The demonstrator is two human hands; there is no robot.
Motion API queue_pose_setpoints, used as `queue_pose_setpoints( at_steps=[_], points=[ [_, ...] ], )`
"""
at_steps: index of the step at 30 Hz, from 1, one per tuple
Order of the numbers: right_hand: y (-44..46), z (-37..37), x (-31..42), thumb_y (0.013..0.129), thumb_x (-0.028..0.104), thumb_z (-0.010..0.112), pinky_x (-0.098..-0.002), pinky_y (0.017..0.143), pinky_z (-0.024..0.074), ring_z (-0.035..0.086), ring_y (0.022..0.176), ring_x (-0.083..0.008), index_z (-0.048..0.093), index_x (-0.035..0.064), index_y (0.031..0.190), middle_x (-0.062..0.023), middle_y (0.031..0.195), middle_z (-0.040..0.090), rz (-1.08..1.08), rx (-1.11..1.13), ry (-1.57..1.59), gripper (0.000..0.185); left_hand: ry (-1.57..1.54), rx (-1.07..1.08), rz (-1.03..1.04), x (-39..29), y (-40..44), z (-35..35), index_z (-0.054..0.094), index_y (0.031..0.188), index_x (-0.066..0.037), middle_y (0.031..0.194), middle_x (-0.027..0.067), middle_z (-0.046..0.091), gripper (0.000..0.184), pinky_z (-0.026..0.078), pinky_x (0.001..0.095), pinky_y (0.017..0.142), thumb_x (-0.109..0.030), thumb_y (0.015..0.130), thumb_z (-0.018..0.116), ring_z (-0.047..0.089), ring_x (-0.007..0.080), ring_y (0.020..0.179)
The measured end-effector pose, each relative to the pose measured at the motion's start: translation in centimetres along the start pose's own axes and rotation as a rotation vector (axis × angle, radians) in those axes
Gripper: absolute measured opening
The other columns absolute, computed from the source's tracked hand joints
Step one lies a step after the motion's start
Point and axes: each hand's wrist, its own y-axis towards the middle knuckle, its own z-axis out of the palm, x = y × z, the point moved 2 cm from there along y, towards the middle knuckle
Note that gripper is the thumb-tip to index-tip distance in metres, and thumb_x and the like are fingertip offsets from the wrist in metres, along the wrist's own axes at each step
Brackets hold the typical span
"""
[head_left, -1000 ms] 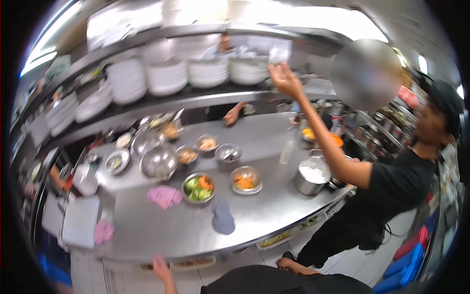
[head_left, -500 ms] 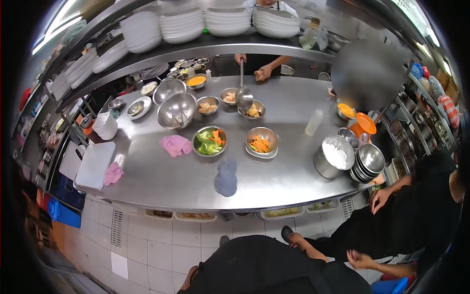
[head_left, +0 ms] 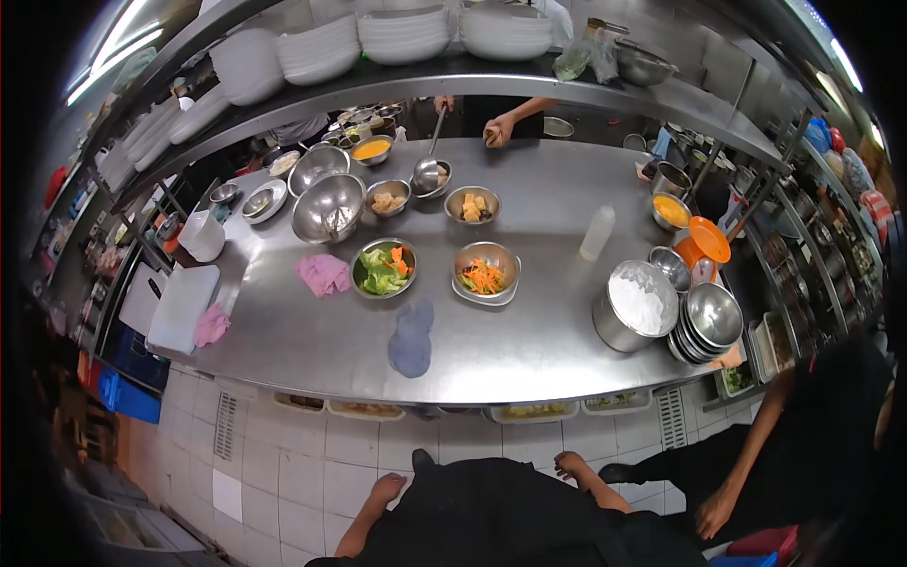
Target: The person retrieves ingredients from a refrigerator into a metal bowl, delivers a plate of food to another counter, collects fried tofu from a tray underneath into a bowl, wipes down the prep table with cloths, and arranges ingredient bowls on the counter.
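Observation:
My left hand point(head_left: 387, 489) hangs low in front of the counter, fingers loosely bent and holding nothing. On the other side of my dark clothing, my right hand point(head_left: 571, 464) is also empty, its fingers slightly apart. Neither touches the steel counter point(head_left: 510, 354). On the counter are a blue-grey cloth point(head_left: 411, 338), a bowl of green and orange vegetables point(head_left: 384, 268) and a bowl of orange shreds point(head_left: 485, 274). Across it, another person's hand holds a ladle point(head_left: 427, 173) over a small bowl; that person's other hand point(head_left: 500, 130) holds something brownish.
A pot of white powder point(head_left: 637, 300) stands beside stacked metal bowls point(head_left: 713, 317) at the right. A co-worker's hand point(head_left: 715, 513) hangs at lower right. White dishes point(head_left: 403, 36) line the overhead shelf. A clear bottle point(head_left: 597, 233) and pink cloth point(head_left: 323, 275) lie farther in.
The view has tilted downward. The co-worker's raised arm at right has come down. Across the counter, the ladle has moved left from the bowl of yellow chunks to the neighbouring bowl.

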Motion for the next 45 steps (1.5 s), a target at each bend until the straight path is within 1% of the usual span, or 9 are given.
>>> queue_pose_setpoints(
  at_steps=[4, 7, 14, 19, 27, 33, 34, 38, 45],
  points=[
    [0.2, -1.5, -0.5, 0.091, 0.016, 0.053, -0.0455, 0.057, 0.0572, 0.071, 0.083, -0.0259, 0.059, 0.0121, 0.094, -0.0098, 0.099, 0.068, 0.069, -0.039, 0.031, 0.008, 0.202, 0.402, 0.273, -6.9, 4.4, 2.2, 0.069, 0.099, -0.006, 0.102, 0.0139, 0.070, 0.034, 0.049, 0.0444, 0.085, -0.035, 0.092, 0.054, 0.064, 0.0366, 0.099],
    [3.8, -1.8, -3.3, 0.092, 0.019, 0.054, -0.0471, 0.059, 0.0574, 0.070, 0.083, -0.0239, 0.056, 0.0138, 0.091, -0.0068, 0.096, 0.067, 0.024, 0.048, 0.043, 0.005, 0.185, 0.199, 0.651, -12.3, 3.5, 1.6, 0.069, 0.100, -0.007, 0.098, 0.0111, 0.070, 0.032, 0.050, 0.0437, 0.081, -0.033, 0.094, 0.052, 0.066, 0.0312, 0.094],
    [-2.0, 0.0, 3.0, 0.093, 0.021, 0.050, -0.0438, 0.056, 0.0550, 0.068, 0.069, -0.0255, 0.056, 0.0104, 0.096, -0.0095, 0.087, 0.066, -0.063, -0.036, 0.103, 0.012, 0.128, 0.661, 0.508, -15.9, 5.4, -1.6, 0.067, 0.103, -0.008, 0.096, 0.0074, 0.069, 0.030, 0.052, 0.0407, 0.075, -0.032, 0.094, 0.052, 0.065, 0.0237, 0.088],
    [-2.4, 2.2, 4.3, 0.093, 0.025, 0.053, -0.0428, 0.055, 0.0553, 0.069, 0.071, -0.0265, 0.059, 0.0105, 0.103, -0.0109, 0.089, 0.068, -0.141, -0.104, 0.101, 0.018, -0.055, 0.799, 0.569, -32.1, 0.3, -20.8, 0.063, 0.106, -0.006, 0.098, 0.0031, 0.066, 0.026, 0.055, 0.0302, 0.069, -0.028, 0.098, 0.051, 0.064, 0.0125, 0.090],
    [-5.5, 6.1, 1.6, 0.093, 0.022, 0.051, -0.0416, 0.054, 0.0572, 0.070, 0.070, -0.0263, 0.059, 0.0076, 0.104, -0.0121, 0.090, 0.068, -0.010, -0.242, 0.243, 0.020, -1.204, -0.348, 0.510, -44.1, 26.3, -42.7, 0.053, 0.123, -0.002, 0.110, 0.0099, 0.057, 0.044, 0.055, 0.0351, 0.075, -0.036, 0.094, 0.057, 0.059, 0.0219, 0.093],
    [-11.6, 11.5, -2.2, 0.091, 0.021, 0.050, -0.0412, 0.056, 0.0585, 0.071, 0.074, -0.0278, 0.059, 0.0024, 0.107, -0.0146, 0.091, 0.069, 0.100, -0.415, 0.513, 0.027, -1.202, -0.285, 0.040, -46.4, 37.0, -45.3, 0.042, 0.141, -0.016, 0.136, 0.0063, 0.045, 0.059, 0.048, 0.0497, 0.084, -0.046, 0.092, 0.054, 0.045, 0.0270, 0.118],
    [-11.8, 12.7, -4.3, 0.091, 0.021, 0.050, -0.0412, 0.056, 0.0585, 0.071, 0.074, -0.0278, 0.059, 0.0024, 0.107, -0.0146, 0.091, 0.069, 0.121, -0.426, 0.527, 0.027, -1.176, -0.245, 0.170, -45.9, 39.4, -45.1, 0.031, 0.149, -0.017, 0.147, 0.0168, 0.033, 0.071, 0.046, 0.0527, 0.095, -0.051, 0.091, 0.053, 0.040, 0.0402, 0.124],
    [-15.8, 18.7, -7.5, 0.089, 0.023, 0.061, -0.0387, 0.072, 0.0559, 0.070, 0.088, -0.0269, 0.068, 0.0049, 0.109, -0.0152, 0.101, 0.071, 0.181, -0.437, 0.298, 0.028, -1.112, -0.106, 0.374, -46.4, 41.5, -45.5, 0.031, 0.149, -0.015, 0.149, 0.0167, 0.031, 0.077, 0.042, 0.0520, 0.098, -0.056, 0.089, 0.056, 0.039, 0.0350, 0.128],
    [-12.7, 23.3, -18.0, 0.084, 0.030, 0.064, -0.0397, 0.086, 0.0522, 0.068, 0.097, -0.0267, 0.072, 0.0058, 0.100, -0.0138, 0.101, 0.072, -0.043, -0.472, -0.041, 0.030, -0.621, -0.193, 0.417, -47.8, 40.4, -44.6, 0.057, 0.122, -0.006, 0.108, 0.0093, 0.064, 0.053, 0.052, 0.0415, 0.077, -0.049, 0.091, 0.058, 0.063, 0.0242, 0.098]
  ],
)
